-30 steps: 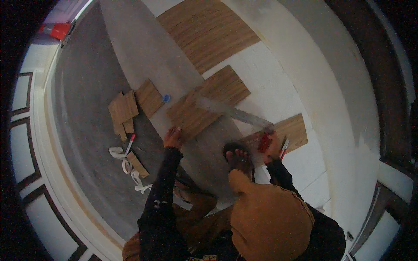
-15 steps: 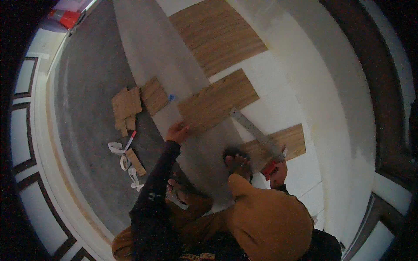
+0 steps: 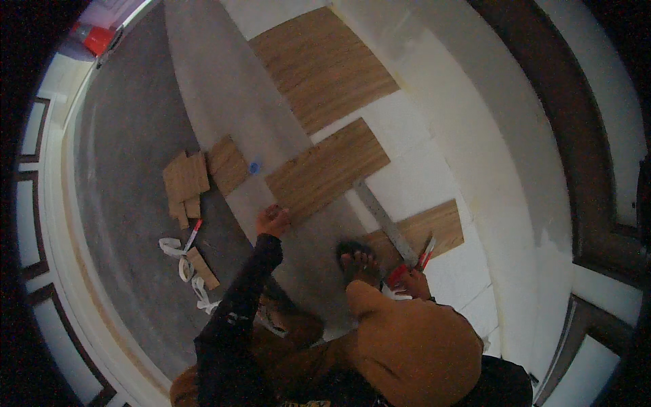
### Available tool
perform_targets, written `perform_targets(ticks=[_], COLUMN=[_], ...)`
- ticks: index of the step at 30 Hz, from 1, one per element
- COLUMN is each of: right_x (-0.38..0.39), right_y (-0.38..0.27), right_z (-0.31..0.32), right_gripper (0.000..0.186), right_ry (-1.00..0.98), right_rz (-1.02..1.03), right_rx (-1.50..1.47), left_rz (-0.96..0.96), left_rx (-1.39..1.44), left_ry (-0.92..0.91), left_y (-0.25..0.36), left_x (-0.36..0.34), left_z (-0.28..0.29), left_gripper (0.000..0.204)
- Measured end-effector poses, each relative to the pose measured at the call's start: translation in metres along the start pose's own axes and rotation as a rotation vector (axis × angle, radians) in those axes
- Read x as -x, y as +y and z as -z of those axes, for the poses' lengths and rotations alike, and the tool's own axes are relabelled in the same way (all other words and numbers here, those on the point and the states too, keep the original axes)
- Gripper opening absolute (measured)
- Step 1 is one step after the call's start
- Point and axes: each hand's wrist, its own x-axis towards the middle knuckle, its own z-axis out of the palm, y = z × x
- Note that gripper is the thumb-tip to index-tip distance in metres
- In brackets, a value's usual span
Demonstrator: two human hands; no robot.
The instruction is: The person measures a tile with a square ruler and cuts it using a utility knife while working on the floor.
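My left hand (image 3: 272, 218), fingers curled, grips the lower-left corner of a wood-look plank (image 3: 329, 163). My right hand (image 3: 411, 283) is closed on the red handle of a metal square (image 3: 380, 216), whose blade crosses a lower plank (image 3: 441, 225) and reaches the upper plank's edge. A red-and-silver utility knife (image 3: 427, 252) lies beside that hand. My sandalled foot (image 3: 359, 261) is by the lower plank's left part, near the square.
A large plank (image 3: 322, 64) lies above on white tiles; grey underlay (image 3: 217, 81) runs alongside. To the left are offcuts (image 3: 183, 180), a second knife (image 3: 193, 234), white strips (image 3: 200, 292) and a small blue object (image 3: 255, 167). A red object (image 3: 98, 39) is far left. Walls bound both sides.
My right hand has moved down toward me with the square, which now stands more steeply across the lower plank. My left hand stays at the upper plank's corner, fingers more curled.
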Motion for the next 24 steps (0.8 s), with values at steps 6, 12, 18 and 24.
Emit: perform_targets(ticks=[6, 12, 18, 24], right_x=[-0.04, -0.047, -0.044, -0.026], right_y=[0.062, 0.082, 0.091, 0.071], right_z=[0.02, -0.004, -0.011, -0.044], right_gripper=[0.033, 0.03, 0.037, 0.027], right_ry=[-0.02, 0.021, -0.03, 0.026], right_rz=[0.036, 0.108, 0.16, 0.153], right_rx=[-0.235, -0.193, -0.208, -0.099], left_rz=[0.092, 0.021, -0.017, -0.004], left_rx=[0.229, 0.216, 0.24, 0.13], left_ry=[-0.08, -0.027, -0.093, 0.037], left_y=[-0.004, 0.008, 0.007, 0.006], left_x=[-0.023, -0.05, -0.071, -0.067], left_z=[-0.039, -0.07, -0.077, -0.083], left_gripper=[0.042, 0.035, 0.027, 0.029])
